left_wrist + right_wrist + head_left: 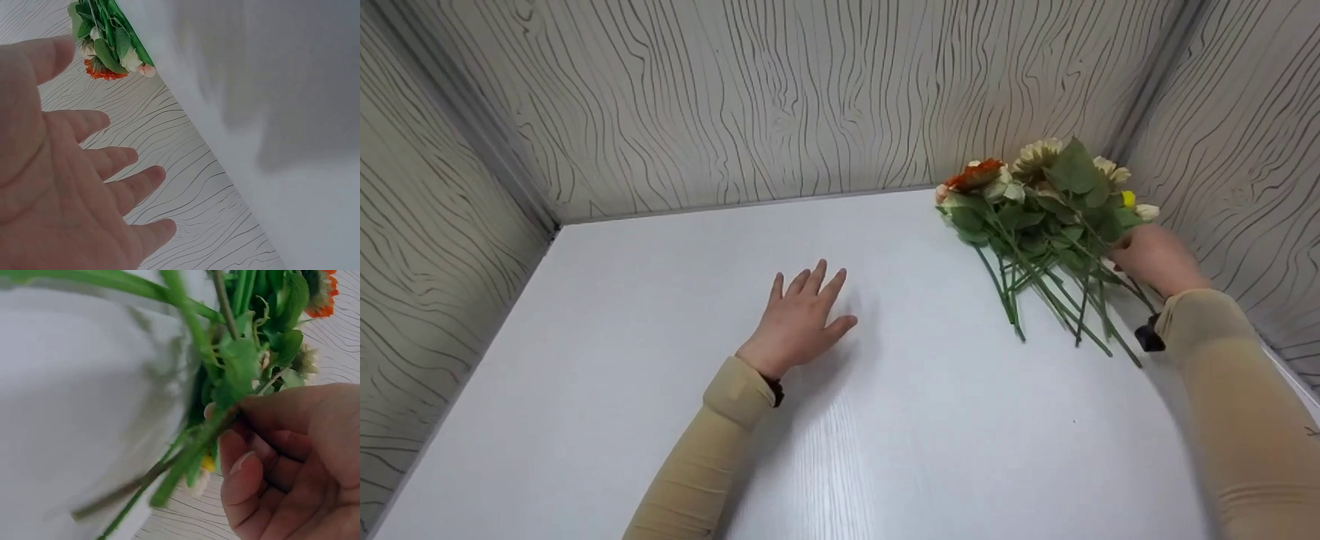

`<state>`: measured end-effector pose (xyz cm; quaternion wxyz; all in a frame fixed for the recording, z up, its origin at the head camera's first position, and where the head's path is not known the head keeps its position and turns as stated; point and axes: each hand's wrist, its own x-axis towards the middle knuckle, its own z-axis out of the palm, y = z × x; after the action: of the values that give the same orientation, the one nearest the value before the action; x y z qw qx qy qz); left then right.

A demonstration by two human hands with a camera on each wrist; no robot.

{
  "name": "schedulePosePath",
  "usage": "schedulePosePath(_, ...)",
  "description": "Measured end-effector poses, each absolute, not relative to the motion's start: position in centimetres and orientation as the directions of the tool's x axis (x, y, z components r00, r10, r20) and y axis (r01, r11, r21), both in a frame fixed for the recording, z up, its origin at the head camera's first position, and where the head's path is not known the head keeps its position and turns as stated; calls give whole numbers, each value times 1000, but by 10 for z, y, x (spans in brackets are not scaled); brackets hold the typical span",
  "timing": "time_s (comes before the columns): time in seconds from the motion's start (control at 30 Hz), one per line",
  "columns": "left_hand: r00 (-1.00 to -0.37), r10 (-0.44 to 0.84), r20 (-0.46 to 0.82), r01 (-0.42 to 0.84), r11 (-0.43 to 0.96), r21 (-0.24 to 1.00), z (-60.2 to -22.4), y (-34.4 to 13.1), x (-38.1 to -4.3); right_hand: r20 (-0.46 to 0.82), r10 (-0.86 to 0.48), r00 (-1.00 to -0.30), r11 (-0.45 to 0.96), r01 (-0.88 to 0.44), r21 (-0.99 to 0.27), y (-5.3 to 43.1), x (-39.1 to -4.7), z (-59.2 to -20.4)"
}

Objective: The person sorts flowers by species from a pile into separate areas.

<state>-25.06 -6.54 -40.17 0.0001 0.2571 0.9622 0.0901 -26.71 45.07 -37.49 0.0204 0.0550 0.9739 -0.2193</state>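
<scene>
A heap of long-stemmed flowers (1035, 225) lies at the far right of the white table, stems toward the near side. Among its blooms are an orange flower (975, 175), a cream flower (1037, 156) and a small yellow bloom (1128, 199). At the heap's right side my right hand (1159, 259) pinches a flower stem (112, 498) between thumb and fingers; in the right wrist view a green stem (174, 478) crosses it, and I cannot tell if that one is also held. My left hand (795, 326) hovers over the table with fingers spread, holding nothing.
The white tabletop (607, 360) stretches left and toward me. Wood-grain patterned panels enclose it: a back wall (735, 97), a left wall (420, 262) and a right wall (1260, 165) close beside the right hand. Several stems overlap in the heap.
</scene>
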Motion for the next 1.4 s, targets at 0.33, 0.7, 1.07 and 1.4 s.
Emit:
schedulePosePath(0.33,-865,481,144,498,791,354,-391,-72,-255,85,115,-990,906,70,-418,436,-245,-336)
schedulePosePath(0.7,-906,297,302,395,331,857,-366,-51,-264,74,-106,-992,449,-114,-886,241,-267,-337)
schedulePosePath(1.07,-944,84,318,318,-12,948,-364,-56,-271,123,-288,-950,253,-200,-947,137,-260,-359)
schedulePosePath(1.4,-956,115,271,267,-44,963,-364,-54,-273,92,-326,-941,237,-175,-956,134,-262,-361)
